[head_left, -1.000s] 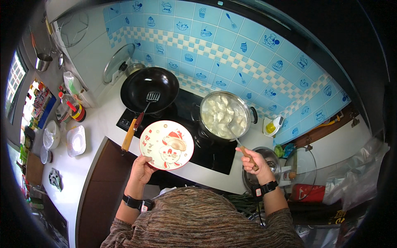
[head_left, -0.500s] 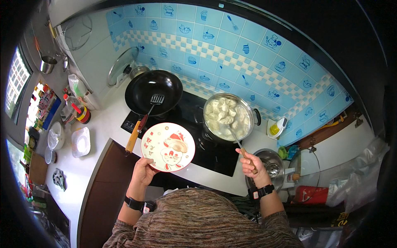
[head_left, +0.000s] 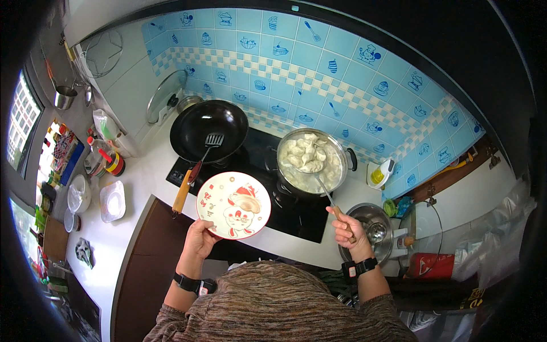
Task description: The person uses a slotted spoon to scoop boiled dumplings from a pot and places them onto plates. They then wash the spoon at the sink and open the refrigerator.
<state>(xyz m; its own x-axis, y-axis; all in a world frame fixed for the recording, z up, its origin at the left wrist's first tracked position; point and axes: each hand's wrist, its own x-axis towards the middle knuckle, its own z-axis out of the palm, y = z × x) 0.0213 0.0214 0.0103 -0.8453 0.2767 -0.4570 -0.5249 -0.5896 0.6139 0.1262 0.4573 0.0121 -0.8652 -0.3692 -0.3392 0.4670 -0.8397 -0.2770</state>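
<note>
My left hand grips the near left rim of a round white plate with a red edge and a cartoon print. The plate is held over the front of the black cooktop, and no food lies on it. My right hand is closed around the wooden handle of a metal ladle. Its head is inside the steel pot, heaped with several pale dumplings; the dumplings hide most of the bowl, so I cannot tell whether it has holes. Cloudy liquid surrounds them.
A black wok with a slotted turner inside sits on the left burner, its wooden handle pointing toward me. A steel bowl stands right of the cooktop, near a glass lid. A plastic tray is on the left counter.
The dumplings have gathered into a heap on the ladle at the pot's left and middle, leaving more liquid showing on the right. The plate has moved slightly right in view.
</note>
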